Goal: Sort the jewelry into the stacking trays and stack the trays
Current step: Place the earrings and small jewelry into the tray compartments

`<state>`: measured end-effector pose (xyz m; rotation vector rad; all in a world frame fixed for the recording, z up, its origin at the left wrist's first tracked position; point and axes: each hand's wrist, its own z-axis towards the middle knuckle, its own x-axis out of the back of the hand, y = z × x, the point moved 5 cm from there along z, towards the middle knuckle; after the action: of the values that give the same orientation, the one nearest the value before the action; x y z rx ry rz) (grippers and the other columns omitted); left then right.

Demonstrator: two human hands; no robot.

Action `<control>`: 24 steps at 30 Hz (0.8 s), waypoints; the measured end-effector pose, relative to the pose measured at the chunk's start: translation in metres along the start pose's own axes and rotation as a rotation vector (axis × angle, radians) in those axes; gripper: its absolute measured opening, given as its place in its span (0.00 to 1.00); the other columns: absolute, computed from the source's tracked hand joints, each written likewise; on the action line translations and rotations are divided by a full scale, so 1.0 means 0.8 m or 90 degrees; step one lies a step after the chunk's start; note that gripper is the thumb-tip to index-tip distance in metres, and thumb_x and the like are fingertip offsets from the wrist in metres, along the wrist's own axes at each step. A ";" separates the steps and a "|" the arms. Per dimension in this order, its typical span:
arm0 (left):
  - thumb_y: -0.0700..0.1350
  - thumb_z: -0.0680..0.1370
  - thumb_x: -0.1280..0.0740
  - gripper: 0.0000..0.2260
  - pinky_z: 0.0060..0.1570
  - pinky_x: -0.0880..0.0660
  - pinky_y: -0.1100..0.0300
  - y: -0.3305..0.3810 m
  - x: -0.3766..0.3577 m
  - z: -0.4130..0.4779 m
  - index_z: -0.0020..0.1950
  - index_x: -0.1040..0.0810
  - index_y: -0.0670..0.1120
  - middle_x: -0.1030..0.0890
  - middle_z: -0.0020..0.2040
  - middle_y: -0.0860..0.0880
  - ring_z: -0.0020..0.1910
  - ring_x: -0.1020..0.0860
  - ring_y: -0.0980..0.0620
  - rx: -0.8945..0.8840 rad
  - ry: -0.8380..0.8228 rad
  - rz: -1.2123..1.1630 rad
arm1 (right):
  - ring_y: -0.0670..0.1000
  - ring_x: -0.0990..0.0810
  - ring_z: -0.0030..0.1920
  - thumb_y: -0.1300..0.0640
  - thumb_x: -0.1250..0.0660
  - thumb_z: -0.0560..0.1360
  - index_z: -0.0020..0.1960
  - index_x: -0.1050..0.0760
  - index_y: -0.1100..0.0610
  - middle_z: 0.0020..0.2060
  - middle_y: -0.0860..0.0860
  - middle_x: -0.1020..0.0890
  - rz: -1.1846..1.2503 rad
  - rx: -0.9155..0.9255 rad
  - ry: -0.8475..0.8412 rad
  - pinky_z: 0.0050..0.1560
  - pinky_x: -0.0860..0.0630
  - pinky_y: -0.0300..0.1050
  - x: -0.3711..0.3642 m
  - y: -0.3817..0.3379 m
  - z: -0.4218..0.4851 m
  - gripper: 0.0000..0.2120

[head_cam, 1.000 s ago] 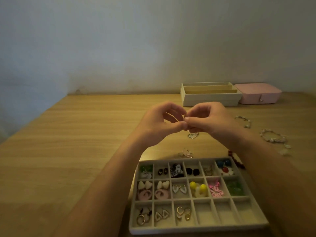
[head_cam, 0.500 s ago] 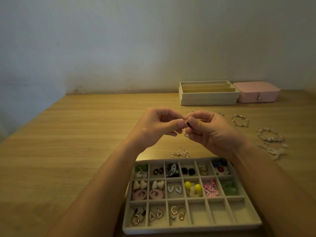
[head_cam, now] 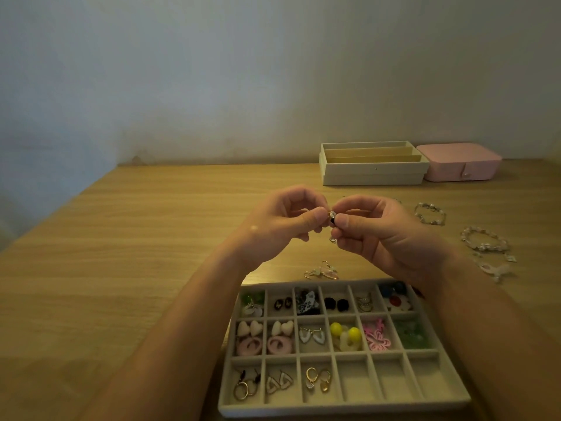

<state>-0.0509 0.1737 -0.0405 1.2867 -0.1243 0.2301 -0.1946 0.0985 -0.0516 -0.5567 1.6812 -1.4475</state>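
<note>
Above the table, my left hand (head_cam: 283, 221) and my right hand (head_cam: 375, 232) meet fingertip to fingertip and together pinch a small dark earring with a sparkly round part (head_cam: 332, 216). A second small piece dangles under my right fingers. In front of me lies a grey compartment tray (head_cam: 340, 407) with pairs of earrings in most cells; three cells at the front right hold nothing. A clear drop earring pair (head_cam: 323, 271) lies on the wood just behind the tray.
Stacked cream trays with long slots (head_cam: 372, 173) stand at the back, with a closed pink jewelry box (head_cam: 460, 162) to their right. Beaded bracelets (head_cam: 431, 213) (head_cam: 485, 243) and a pale trinket (head_cam: 494, 268) lie on the table at right.
Both hands stayed together around the small earring, and the piece between the fingertips now shows more plainly. The view has shifted slightly, so the tray sits lower and further left.
</note>
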 end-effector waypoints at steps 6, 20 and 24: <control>0.40 0.82 0.34 0.03 0.42 0.24 0.57 -0.006 -0.001 0.001 0.51 0.21 0.42 0.19 0.41 0.51 0.42 0.21 0.51 0.034 0.008 0.040 | 0.53 0.15 0.40 0.63 0.29 0.71 0.53 0.20 0.62 0.42 0.58 0.15 -0.051 0.035 0.003 0.41 0.17 0.43 -0.001 -0.002 0.000 0.10; 0.42 0.82 0.34 0.05 0.41 0.24 0.58 -0.006 0.000 0.001 0.53 0.19 0.43 0.17 0.41 0.51 0.41 0.20 0.53 0.068 0.054 0.071 | 0.53 0.15 0.42 0.63 0.28 0.69 0.56 0.19 0.61 0.44 0.58 0.15 -0.065 0.042 0.035 0.44 0.16 0.44 0.005 0.001 0.000 0.15; 0.43 0.83 0.35 0.06 0.42 0.24 0.55 -0.006 0.005 0.002 0.54 0.19 0.44 0.16 0.41 0.50 0.40 0.19 0.52 0.088 0.108 0.076 | 0.52 0.16 0.41 0.63 0.28 0.70 0.55 0.18 0.60 0.40 0.56 0.16 -0.046 0.043 0.032 0.44 0.17 0.43 0.007 -0.001 0.001 0.14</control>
<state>-0.0460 0.1717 -0.0436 1.3921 -0.0406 0.4559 -0.1975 0.0935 -0.0527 -0.5525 1.6606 -1.5755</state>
